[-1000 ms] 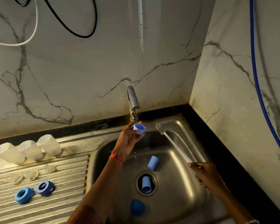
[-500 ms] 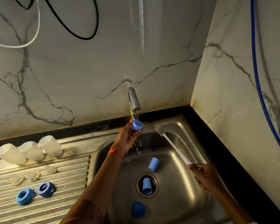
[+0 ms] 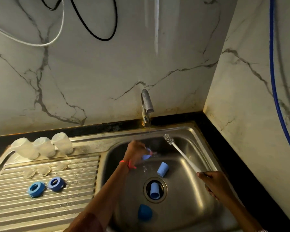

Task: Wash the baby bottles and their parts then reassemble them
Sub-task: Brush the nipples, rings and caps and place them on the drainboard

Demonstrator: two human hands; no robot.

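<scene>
Gripping a small blue plastic cap (image 3: pixel 146 157) under the stream from the grey metal tap (image 3: pixel 147 104), the blurred left hand (image 3: pixel 135 153) hovers over the stainless-steel sink basin (image 3: pixel 191 206). The right hand (image 3: pixel 216 185) clasps the handle of a long white bottle brush (image 3: pixel 181 153).

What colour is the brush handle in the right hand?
The handle is white; the head view shows it.

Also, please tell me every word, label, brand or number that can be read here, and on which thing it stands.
There is none to read.
The bottles, blue rings, blue caps, brush, tap and sink show no print.
The cap in the left hand is blurred; nothing can be told there.
</scene>
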